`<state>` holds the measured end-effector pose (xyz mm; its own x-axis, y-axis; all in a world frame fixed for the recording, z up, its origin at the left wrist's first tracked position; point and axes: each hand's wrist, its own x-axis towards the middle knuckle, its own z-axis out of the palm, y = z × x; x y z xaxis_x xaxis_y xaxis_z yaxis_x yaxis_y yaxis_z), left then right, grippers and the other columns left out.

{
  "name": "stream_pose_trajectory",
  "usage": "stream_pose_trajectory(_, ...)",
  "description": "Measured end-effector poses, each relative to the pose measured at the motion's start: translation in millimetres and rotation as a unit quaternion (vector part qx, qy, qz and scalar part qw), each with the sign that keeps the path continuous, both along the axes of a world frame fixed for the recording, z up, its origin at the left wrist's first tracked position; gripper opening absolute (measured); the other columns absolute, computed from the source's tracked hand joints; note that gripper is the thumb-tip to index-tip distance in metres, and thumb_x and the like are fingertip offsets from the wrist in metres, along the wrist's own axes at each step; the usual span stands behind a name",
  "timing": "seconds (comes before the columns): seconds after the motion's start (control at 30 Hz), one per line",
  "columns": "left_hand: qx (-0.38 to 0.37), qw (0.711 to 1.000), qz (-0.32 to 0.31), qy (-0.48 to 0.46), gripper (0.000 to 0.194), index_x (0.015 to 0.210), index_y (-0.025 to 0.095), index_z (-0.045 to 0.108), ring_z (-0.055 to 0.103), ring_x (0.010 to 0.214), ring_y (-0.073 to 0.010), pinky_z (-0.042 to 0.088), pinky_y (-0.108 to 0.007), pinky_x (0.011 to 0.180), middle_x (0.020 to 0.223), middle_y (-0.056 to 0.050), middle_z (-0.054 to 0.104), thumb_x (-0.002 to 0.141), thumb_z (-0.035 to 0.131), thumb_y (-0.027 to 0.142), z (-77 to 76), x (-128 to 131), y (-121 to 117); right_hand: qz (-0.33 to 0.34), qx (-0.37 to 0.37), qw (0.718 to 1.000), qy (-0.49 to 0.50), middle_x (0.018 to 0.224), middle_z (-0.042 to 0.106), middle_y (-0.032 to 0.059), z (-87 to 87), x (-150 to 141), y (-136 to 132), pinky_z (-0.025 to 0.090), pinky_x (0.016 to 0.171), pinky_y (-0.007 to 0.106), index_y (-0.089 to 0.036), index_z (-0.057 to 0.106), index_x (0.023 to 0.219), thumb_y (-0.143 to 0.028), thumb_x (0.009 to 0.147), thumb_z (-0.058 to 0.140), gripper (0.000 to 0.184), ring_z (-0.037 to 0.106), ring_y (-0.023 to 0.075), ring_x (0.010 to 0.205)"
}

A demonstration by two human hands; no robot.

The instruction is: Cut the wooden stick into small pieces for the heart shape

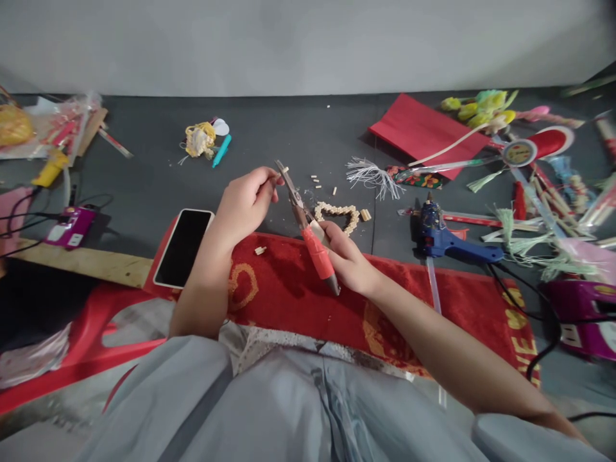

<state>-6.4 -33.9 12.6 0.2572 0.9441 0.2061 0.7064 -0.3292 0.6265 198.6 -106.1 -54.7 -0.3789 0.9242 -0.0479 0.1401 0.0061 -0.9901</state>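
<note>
Well, far out to the left of the left hand, a purple box with black cables [72,226] sits on the dark grey tabletop [144,186]. Nearer, just beside the left forearm, a white-edged phone with a black screen [183,247] lies flat. Ahead of the left hand and a little left are a tangled yellow and cream bundle [201,139] and a small teal cylinder [222,151]. The left hand [251,200] is bent inward, thumb and fingertips drawn together beside the blade tips; whether they grip anything cannot be told. Just below it, a short cream-coloured cluster [260,250] rests on the red towel with golden patterns [298,308]. Between the hands, a metal cutting tool with a red-wrapped handle [317,251] points up and leftward, a tiny pale piece [285,169] at its blades. The right hand [347,256] is curled around that handle, its fingers closed on it. Just beyond the right hand lies a heart-shaped outline of small cream segments [354,219], with a short cream bundle [365,215] beside its right edge. Farther right of that hand rest a blue glue gun [445,237] and a spool of red ribbon [551,142].
</note>
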Motion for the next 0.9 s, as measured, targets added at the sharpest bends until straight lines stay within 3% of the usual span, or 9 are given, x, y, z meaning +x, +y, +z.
stream_pose_trajectory(0.23, -0.014, 1.000, -0.005, 0.009, 0.024, 0.078, 0.020, 0.062, 0.048, 0.059, -0.0124, 0.035, -0.026, 0.064, 0.070, 0.000, 0.062, 0.093, 0.044, 0.024, 0.2, 1.5, -0.3, -0.008, -0.001, 1.000, -0.013, 0.095, 0.063, 0.0060, -2.9, -1.3, 1.1, 0.046, 0.080, 0.037, -0.019, 0.048, 0.115, -0.051, 0.091, 0.045, 0.040, 0.057, 0.0203, 0.087)
stream_pose_trajectory(0.9, -0.007, 1.000, -0.013, 0.006, 0.027, 0.072, 0.021, 0.058, 0.058, 0.075, -0.0161, 0.040, -0.026, 0.076, 0.069, -0.001, 0.061, 0.094, 0.043, 0.027, -2.2, 0.6, 0.9, -0.025, 0.005, 0.999, -0.025, 0.090, 0.065, 0.0047, -7.0, -4.0, 1.1, 0.047, 0.077, 0.036, -0.019, 0.051, 0.110, -0.046, 0.094, 0.042, 0.032, 0.057, 0.0189, 0.081)
